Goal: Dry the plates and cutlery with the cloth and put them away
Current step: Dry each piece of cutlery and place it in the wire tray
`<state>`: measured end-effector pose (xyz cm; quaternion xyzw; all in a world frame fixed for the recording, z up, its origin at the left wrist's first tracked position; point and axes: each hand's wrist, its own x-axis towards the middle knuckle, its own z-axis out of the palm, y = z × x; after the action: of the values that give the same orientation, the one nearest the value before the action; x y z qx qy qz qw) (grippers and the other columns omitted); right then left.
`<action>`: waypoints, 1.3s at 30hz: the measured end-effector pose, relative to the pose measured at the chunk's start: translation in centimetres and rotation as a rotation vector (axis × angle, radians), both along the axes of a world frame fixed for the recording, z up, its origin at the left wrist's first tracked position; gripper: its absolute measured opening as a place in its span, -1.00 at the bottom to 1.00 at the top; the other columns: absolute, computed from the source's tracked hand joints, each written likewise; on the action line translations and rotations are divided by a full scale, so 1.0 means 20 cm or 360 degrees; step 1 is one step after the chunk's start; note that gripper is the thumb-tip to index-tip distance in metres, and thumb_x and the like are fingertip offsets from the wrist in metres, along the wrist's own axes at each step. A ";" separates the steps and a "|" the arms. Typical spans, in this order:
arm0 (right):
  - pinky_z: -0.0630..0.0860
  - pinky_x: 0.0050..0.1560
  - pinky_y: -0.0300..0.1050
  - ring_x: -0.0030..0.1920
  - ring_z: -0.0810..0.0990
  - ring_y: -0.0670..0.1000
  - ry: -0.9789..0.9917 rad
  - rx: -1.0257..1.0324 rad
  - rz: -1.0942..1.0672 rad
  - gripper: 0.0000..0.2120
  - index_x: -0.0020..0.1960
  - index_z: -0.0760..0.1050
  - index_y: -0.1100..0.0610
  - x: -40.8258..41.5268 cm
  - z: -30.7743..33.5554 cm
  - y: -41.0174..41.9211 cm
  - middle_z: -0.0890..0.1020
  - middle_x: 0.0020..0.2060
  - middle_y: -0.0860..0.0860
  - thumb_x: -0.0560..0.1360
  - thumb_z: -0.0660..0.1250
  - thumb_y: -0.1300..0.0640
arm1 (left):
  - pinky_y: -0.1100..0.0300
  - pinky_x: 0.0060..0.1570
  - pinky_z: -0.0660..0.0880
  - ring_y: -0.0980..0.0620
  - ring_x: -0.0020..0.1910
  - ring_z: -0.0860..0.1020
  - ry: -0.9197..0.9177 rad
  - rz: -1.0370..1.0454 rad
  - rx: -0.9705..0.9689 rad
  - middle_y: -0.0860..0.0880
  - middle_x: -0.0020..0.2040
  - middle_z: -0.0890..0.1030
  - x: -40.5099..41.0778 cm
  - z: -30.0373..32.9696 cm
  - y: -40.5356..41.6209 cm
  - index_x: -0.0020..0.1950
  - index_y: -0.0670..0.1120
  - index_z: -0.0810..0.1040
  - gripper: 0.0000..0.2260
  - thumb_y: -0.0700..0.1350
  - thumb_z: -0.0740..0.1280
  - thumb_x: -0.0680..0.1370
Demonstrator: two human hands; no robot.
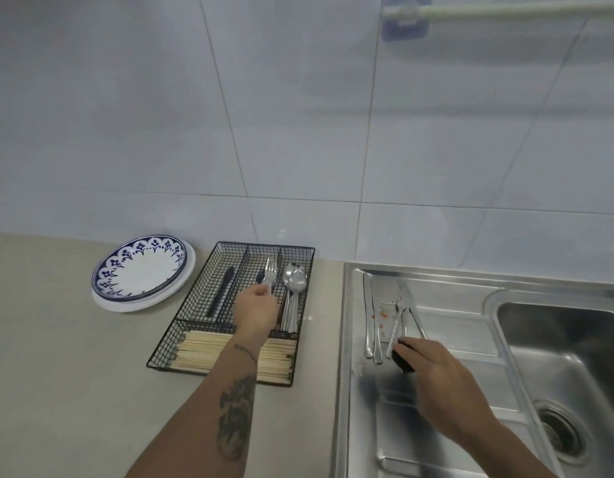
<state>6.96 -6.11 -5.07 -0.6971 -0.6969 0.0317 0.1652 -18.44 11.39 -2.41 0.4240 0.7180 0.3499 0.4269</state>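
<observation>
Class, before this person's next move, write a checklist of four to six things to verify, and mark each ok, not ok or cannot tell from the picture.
1. Left hand has its fork over the fork section of the basket: ok.
2. Fork released: not ok, the fingers pinch its handle.
3. Right hand has hold of the next piece: ok, it is on the black handle on the drainer.
4. Cutlery left on the drainer is clean: not ok, red specks lie beside it.
5. Cloth within reach: cannot tell, none in view.
6. Plates stacked beside the basket: ok.
</observation>
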 end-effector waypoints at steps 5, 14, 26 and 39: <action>0.60 -0.09 -0.10 -0.02 0.65 0.05 -0.0007 0.0046 0.0012 -0.36 0.09 0.66 0.11 0.04 -0.09 0.01 0.67 0.03 -0.03 0.06 0.48 0.48 | 0.15 -0.37 0.53 0.05 -0.38 0.53 0.0250 0.0047 0.0021 -0.12 -0.03 0.64 -0.09 -0.02 0.16 0.35 -0.17 0.54 -0.62 -0.30 0.27 0.54; 0.62 -0.03 -0.03 0.07 0.61 0.06 0.0128 0.0004 -0.0132 -0.45 0.15 0.62 0.10 0.08 -0.13 0.06 0.63 0.12 -0.05 0.23 0.38 0.48 | 0.14 -0.25 0.58 -0.02 -0.16 0.59 0.0706 -0.0293 0.0059 -0.10 0.05 0.60 -0.07 -0.07 0.18 0.29 -0.12 0.57 -0.62 -0.30 0.28 0.49; 0.37 0.38 0.02 0.41 0.33 0.10 0.0234 -0.0117 -0.0482 -0.47 0.41 0.42 0.10 0.27 -0.20 -0.03 0.40 0.41 0.04 0.45 0.29 0.31 | 0.07 0.20 0.53 0.02 0.11 0.56 0.0632 -0.1168 0.0324 0.02 0.15 0.56 0.75 -0.22 -0.25 0.21 -0.02 0.60 -0.78 -0.09 0.31 0.58; 0.31 0.42 -0.02 0.43 0.27 0.14 0.0175 -0.0286 -0.0286 -0.30 0.45 0.30 -0.10 0.30 -0.33 -0.09 0.36 0.42 0.03 0.32 0.29 0.18 | 0.07 0.08 0.51 -0.10 0.10 0.51 0.1204 -0.1102 0.0185 -0.08 0.13 0.51 1.00 -0.30 -0.28 0.13 -0.12 0.54 -0.76 -0.11 0.28 0.49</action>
<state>13.01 -7.99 -11.64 -0.7661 -0.6158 0.1172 0.1420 1.63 5.85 -8.45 0.7568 0.6190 0.0495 0.2038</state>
